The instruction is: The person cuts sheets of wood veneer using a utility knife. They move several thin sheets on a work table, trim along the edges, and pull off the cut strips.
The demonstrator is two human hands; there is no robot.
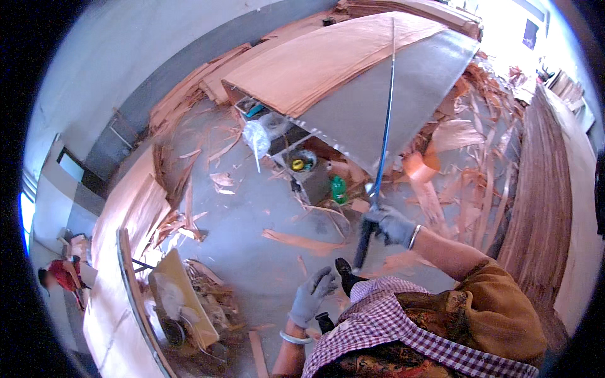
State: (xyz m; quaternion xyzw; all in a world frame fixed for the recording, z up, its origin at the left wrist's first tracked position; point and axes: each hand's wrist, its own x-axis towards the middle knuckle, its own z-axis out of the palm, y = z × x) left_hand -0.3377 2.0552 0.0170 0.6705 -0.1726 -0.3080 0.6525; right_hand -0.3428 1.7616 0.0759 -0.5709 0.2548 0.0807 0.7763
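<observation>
Over the grey bench (378,104), I see a long, slim rod (387,113), its dark handle (362,244) clamped in the gloved right hand (392,228); the left hand (313,295) curls loosely, fingers apart, empty. One-handed leverage could make it swing, splitting thin, fibrous veneer sheets (315,69); curled floor scraps (302,241) might trip feet.

Wood workshop: thin wood sheets (328,69), grey worktable (419,82), scrap strips (302,240) across the floor (236,249).

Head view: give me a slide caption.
Gloved right hand gripping a long thin bar; wood sheets on the table.
</observation>
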